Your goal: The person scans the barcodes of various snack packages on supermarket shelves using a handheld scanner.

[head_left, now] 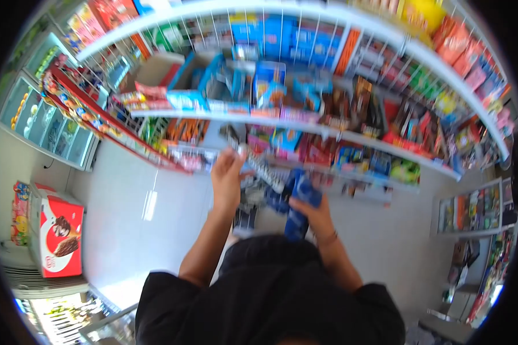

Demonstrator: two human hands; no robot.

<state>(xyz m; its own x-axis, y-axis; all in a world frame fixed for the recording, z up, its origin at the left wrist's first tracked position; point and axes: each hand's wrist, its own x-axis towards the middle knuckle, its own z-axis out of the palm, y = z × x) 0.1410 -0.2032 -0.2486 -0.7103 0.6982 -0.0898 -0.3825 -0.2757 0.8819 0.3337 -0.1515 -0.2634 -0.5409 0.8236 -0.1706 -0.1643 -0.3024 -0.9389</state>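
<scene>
My left hand is raised in front of the shelves, its fingers closed around the upper part of a speckled black-and-white rod. The rod has a dark upper end and slants down to the right, towards a bundle of dark blue patterned cloth. My right hand is closed on that cloth, which bulges on both sides of the fingers and hangs below them. Rod and cloth meet at a dark spot beside my right thumb; blur hides whether they are joined.
Ahead stands a white wire shelf stocked with colourful snack packets and blue boxes. A red-edged rack angles off on the left. A red ice-cream freezer stands far left, and a glass-fronted case at the right.
</scene>
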